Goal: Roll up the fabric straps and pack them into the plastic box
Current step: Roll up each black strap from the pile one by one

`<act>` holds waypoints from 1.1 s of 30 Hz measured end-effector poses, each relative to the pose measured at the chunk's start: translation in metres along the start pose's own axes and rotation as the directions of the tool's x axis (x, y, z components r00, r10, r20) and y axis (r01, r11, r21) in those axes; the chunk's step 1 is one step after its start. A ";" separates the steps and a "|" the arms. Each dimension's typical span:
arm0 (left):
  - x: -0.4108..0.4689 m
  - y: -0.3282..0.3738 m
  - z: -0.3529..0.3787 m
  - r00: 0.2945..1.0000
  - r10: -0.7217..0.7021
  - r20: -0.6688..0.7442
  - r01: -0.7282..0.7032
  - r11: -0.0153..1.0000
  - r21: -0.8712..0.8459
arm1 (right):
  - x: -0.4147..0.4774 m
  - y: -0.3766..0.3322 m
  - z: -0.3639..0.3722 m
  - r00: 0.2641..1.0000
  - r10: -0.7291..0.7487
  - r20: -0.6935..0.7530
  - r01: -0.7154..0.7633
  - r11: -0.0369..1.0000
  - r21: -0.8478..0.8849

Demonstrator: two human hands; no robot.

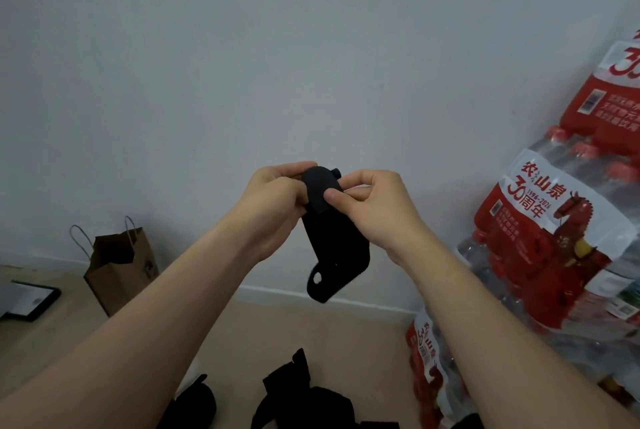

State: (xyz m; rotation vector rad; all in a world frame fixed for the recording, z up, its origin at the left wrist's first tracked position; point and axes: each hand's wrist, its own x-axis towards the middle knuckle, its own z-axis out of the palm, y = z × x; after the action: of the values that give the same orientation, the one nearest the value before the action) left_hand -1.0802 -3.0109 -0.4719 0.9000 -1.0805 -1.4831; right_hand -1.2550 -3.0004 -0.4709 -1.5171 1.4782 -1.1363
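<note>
The black strap (332,252) is held up in the air in front of the person, between both hands, and it does not touch the floor (263,331). Its long axis runs almost vertically. The upper end is wound into a small roll just between the hands, and the free tail hangs down below them, ending in a tab with a round hole. The left hand (273,196) grips the roll from the left side with curled fingers. The right hand (374,207) pinches it from the right, with the thumb pressed on the front of the roll. Both hands are equally near to the roll, so I judge that the coming move is to turn the roll downward along the tail. Nothing stands in its way, because the tail hangs free. On the floor close to the person lie more black straps (304,390), well below the hands; some of them seem to be rolled. A brown paper bag (121,269) stands on the floor by the wall (242,48) on the left, near a dark flat object (27,300). Packs of bottled water (554,238) are stacked on the right. The plastic box is not in view, so I cannot tell which way it lies.
</note>
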 end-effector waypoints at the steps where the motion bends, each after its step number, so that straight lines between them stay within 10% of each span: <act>1: -0.001 -0.001 0.001 1.000 0.018 0.005 -0.018 1.000 -0.015 | 0.000 0.000 0.001 1.000 0.006 -0.012 -0.006 1.000 -0.011; 9: -0.007 -0.010 0.008 0.978 0.071 -0.197 -0.097 0.987 -0.127 | -0.015 -0.006 0.019 0.991 0.113 0.070 -0.108 0.992 -0.071; 15: -0.011 -0.003 0.002 0.976 0.095 -0.195 -0.127 0.980 -0.156 | -0.024 -0.020 0.024 0.970 0.243 0.007 -0.227 0.898 0.376; 24: -0.013 -0.004 -0.010 0.948 0.152 -0.281 -0.172 0.984 -0.048 | -0.021 -0.018 0.003 0.969 0.152 0.195 -0.158 0.987 0.014; 29: -0.012 -0.004 -0.016 0.976 0.174 -0.134 -0.150 0.973 0.173 | -0.022 -0.010 0.004 0.943 0.087 0.322 -0.126 0.987 0.103; 33: -0.018 0.002 -0.017 0.956 0.293 0.029 -0.253 0.766 0.591 | -0.017 -0.007 0.006 0.977 0.053 0.208 -0.068 0.995 0.067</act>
State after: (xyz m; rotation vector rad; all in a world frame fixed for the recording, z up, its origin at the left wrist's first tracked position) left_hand -1.0606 -2.9962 -0.4756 1.1448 -1.5946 -0.8631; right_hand -1.2461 -2.9836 -0.4679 -1.4810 1.3184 -0.9565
